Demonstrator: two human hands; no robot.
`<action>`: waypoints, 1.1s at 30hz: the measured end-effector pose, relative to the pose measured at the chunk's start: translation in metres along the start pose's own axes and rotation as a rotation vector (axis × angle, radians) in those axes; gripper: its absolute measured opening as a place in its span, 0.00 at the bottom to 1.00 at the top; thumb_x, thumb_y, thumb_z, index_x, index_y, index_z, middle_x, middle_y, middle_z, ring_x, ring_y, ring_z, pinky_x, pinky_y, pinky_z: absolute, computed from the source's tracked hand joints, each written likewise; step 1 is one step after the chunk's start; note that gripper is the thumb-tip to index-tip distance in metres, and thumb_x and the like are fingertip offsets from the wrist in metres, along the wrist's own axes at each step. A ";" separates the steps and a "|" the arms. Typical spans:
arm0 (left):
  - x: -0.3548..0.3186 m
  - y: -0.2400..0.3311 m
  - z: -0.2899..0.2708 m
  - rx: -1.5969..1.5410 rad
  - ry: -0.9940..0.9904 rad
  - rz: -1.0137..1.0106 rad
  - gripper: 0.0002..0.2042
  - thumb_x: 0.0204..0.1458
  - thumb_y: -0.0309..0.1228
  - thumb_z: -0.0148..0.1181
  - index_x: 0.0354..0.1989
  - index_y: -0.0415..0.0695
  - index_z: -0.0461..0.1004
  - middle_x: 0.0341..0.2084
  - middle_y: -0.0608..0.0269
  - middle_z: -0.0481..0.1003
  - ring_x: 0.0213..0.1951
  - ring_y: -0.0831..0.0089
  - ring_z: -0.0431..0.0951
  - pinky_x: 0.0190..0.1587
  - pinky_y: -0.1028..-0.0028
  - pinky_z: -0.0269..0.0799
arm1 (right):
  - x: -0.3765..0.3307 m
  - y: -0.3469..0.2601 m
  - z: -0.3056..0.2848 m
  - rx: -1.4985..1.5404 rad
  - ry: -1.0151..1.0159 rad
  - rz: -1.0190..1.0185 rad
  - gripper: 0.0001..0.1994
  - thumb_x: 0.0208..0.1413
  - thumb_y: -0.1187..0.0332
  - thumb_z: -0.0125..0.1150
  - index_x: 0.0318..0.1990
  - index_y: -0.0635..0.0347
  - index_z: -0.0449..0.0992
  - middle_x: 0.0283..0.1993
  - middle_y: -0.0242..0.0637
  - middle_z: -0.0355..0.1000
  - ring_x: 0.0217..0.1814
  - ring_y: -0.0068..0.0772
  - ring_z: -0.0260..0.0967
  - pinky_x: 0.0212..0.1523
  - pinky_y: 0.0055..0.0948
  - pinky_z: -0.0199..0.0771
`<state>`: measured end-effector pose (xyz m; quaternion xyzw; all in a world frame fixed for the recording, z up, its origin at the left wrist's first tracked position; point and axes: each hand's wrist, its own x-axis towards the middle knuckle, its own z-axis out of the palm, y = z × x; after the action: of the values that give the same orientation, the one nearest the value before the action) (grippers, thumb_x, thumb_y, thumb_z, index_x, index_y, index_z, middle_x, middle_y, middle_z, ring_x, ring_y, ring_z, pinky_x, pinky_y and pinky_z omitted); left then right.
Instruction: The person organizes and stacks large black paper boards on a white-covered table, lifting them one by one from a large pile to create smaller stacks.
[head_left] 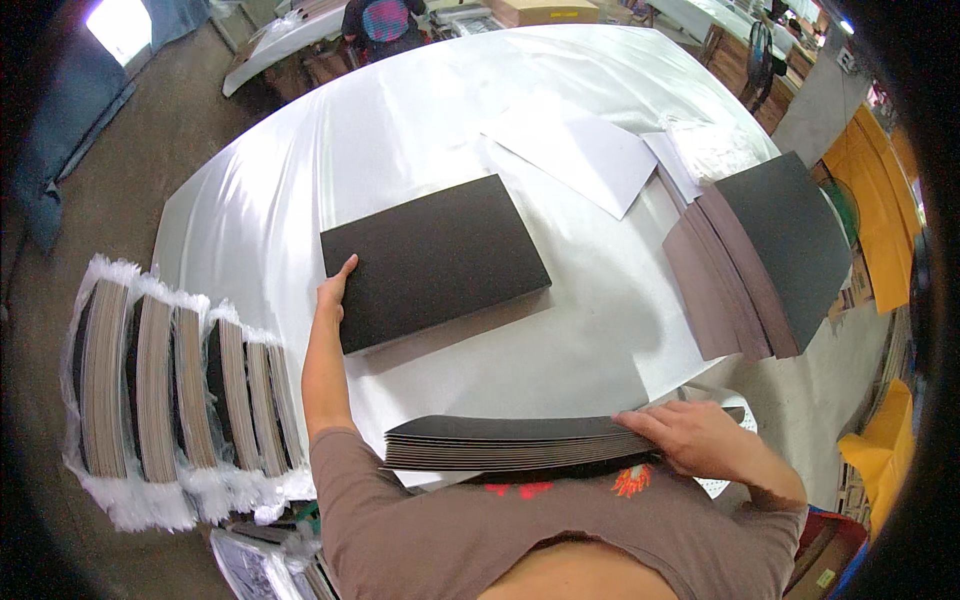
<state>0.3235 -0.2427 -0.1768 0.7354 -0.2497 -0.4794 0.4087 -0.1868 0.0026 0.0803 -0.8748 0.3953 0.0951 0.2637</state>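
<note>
A flat black rectangular slab (440, 255) lies on the white-covered table, turned slightly at an angle. My left hand (336, 288) grips its left edge, thumb on the top face and the other fingers mostly hidden at the side. Close to my body is a stack of thin black boards (520, 450), their pale layered edges facing me. The right end of that stack is in my right hand (690, 437), fingers over its top; the underside of the grip is hidden.
Thick grey-edged board stacks (760, 260) with a black top stand at the table's right. White sheets (580, 155) lie beyond the slab on the table cover (400, 130). Plastic-wrapped board bundles (155, 385) line the left. A person (385, 22) is at the far side.
</note>
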 end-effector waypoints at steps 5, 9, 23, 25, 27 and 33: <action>0.023 -0.005 -0.017 0.095 0.009 0.015 0.45 0.35 0.54 0.69 0.49 0.20 0.65 0.47 0.43 0.70 0.48 0.58 0.72 0.51 0.68 0.66 | -0.001 -0.005 0.010 -0.080 0.081 0.081 0.29 0.38 0.72 0.58 0.54 0.50 0.62 0.39 0.32 0.70 0.38 0.37 0.72 0.34 0.35 0.72; 0.001 -0.012 -0.027 0.746 0.811 0.271 0.59 0.32 0.72 0.54 0.63 0.32 0.48 0.61 0.42 0.56 0.64 0.49 0.51 0.63 0.54 0.46 | 0.001 -0.005 0.008 -0.119 0.097 0.052 0.24 0.37 0.70 0.60 0.47 0.48 0.64 0.34 0.31 0.68 0.36 0.33 0.72 0.32 0.33 0.71; -0.269 -0.105 0.037 -0.486 -0.610 0.827 0.35 0.44 0.58 0.57 0.48 0.37 0.65 0.35 0.50 0.71 0.41 0.57 0.73 0.49 0.54 0.67 | -0.053 0.082 0.157 0.946 1.016 0.387 0.34 0.33 0.74 0.75 0.52 0.61 0.66 0.47 0.33 0.71 0.51 0.28 0.66 0.53 0.31 0.64; -0.279 -0.102 0.046 -0.382 -0.390 0.825 0.38 0.40 0.57 0.61 0.49 0.35 0.63 0.38 0.50 0.69 0.42 0.56 0.72 0.49 0.54 0.67 | -0.016 0.067 0.178 1.124 1.215 0.370 0.35 0.34 0.74 0.75 0.54 0.64 0.65 0.48 0.33 0.70 0.53 0.27 0.64 0.55 0.29 0.63; -0.277 -0.115 0.050 -0.288 -0.053 0.755 0.37 0.40 0.52 0.63 0.50 0.34 0.61 0.42 0.49 0.68 0.42 0.55 0.72 0.50 0.54 0.67 | 0.009 0.055 0.169 1.250 1.350 0.359 0.37 0.35 0.74 0.75 0.56 0.66 0.63 0.49 0.35 0.69 0.54 0.27 0.63 0.56 0.29 0.62; -0.315 -0.036 0.090 -0.472 -0.046 0.568 0.38 0.42 0.44 0.65 0.58 0.36 0.53 0.52 0.41 0.61 0.50 0.51 0.67 0.53 0.54 0.66 | -0.064 0.021 0.081 0.867 1.509 0.386 0.41 0.33 0.70 0.77 0.58 0.69 0.61 0.51 0.42 0.69 0.54 0.33 0.64 0.58 0.32 0.61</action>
<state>0.1096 -0.0169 -0.0678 0.5111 -0.3357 -0.4076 0.6782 -0.2417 0.0756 0.0273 -0.4458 0.6054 -0.6215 0.2202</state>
